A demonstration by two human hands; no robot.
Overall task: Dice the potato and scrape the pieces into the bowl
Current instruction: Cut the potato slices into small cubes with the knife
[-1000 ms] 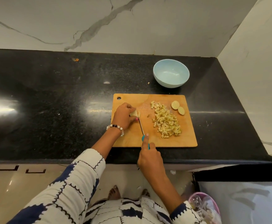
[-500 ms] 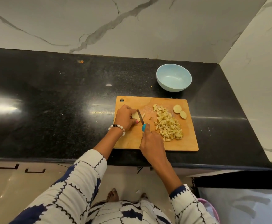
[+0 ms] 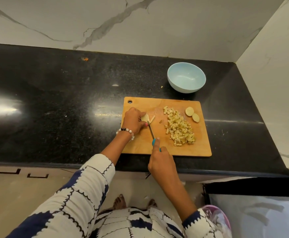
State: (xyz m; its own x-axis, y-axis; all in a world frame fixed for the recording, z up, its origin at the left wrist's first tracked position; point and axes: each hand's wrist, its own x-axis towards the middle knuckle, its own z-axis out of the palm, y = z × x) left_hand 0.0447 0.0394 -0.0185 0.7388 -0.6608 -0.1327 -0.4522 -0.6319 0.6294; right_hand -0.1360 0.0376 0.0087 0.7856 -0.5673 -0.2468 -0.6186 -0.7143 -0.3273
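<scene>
Firmly curled, left hand (image 3: 133,121) grip on potato piece (image 3: 144,118), right hand (image 3: 161,163) around knife (image 3: 151,132).

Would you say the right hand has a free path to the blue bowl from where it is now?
Probably yes, though not straight away: the right hand grips the knife, and the pile of diced potato lies between it and the empty bowl just past the board.
</scene>
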